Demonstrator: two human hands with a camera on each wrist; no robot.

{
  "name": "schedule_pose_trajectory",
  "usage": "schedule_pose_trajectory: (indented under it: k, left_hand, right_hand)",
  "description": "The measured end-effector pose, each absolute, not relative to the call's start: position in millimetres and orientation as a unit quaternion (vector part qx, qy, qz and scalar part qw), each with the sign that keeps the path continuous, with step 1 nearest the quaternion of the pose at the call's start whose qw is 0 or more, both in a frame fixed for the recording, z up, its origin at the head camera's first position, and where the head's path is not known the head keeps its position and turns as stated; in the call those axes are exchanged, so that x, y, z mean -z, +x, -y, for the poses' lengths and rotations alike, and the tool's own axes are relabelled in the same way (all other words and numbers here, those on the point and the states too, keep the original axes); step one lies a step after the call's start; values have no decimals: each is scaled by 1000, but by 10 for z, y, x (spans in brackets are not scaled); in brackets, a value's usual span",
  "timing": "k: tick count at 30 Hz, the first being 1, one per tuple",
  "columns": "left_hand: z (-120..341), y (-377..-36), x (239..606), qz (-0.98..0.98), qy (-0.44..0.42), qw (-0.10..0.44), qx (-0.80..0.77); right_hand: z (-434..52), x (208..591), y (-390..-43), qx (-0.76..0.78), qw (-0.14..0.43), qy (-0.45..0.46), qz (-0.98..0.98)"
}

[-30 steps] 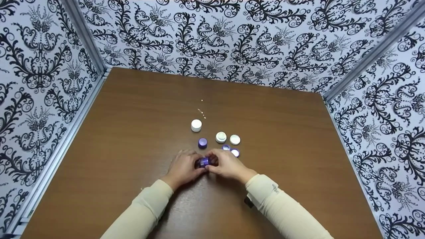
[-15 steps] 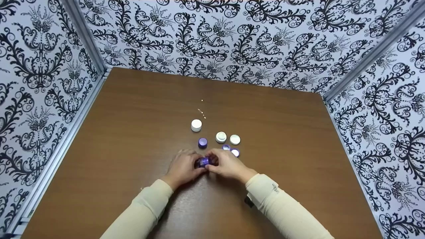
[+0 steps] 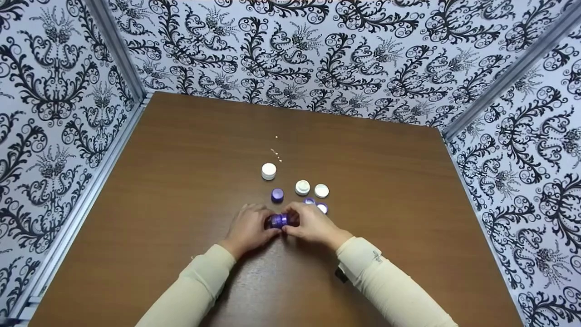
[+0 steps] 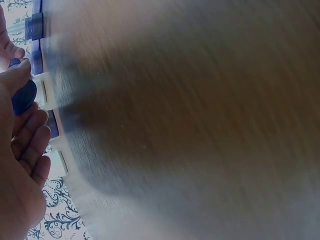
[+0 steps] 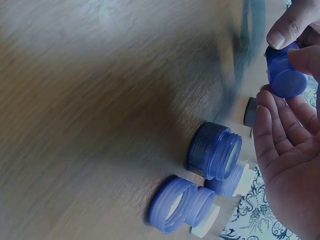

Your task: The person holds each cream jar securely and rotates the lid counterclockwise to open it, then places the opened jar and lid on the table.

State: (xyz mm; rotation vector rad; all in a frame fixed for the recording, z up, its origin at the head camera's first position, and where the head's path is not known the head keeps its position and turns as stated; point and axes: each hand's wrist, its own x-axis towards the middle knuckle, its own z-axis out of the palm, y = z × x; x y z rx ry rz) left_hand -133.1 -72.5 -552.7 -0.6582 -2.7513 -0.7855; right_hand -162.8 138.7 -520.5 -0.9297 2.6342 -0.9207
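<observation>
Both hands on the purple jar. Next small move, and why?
Probably twist: left hand steadies the purple jar while the right hand turns its end. The jar is pinched between both sets of fingertips, lying sideways just above the table, and loose purple parts lie nearby. Whether the lid goes on or off I cannot tell.

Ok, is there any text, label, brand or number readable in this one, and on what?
No readable text in any view.
Right sleeve: a small grey mark, too small to read.
Open purple jar on the table: faint marks on its dark wall, too blurred to read.
Purple jar held in both hands: no label shows.
</observation>
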Motion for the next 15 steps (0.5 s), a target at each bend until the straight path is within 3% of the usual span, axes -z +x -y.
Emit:
schedule_pose_trajectory:
  k: [15]
  left_hand:
    - [757, -1339, 5550, 936, -210, 86, 267]
  right_hand:
    - [-1396, 5221, -1642, 279, 68, -315, -905]
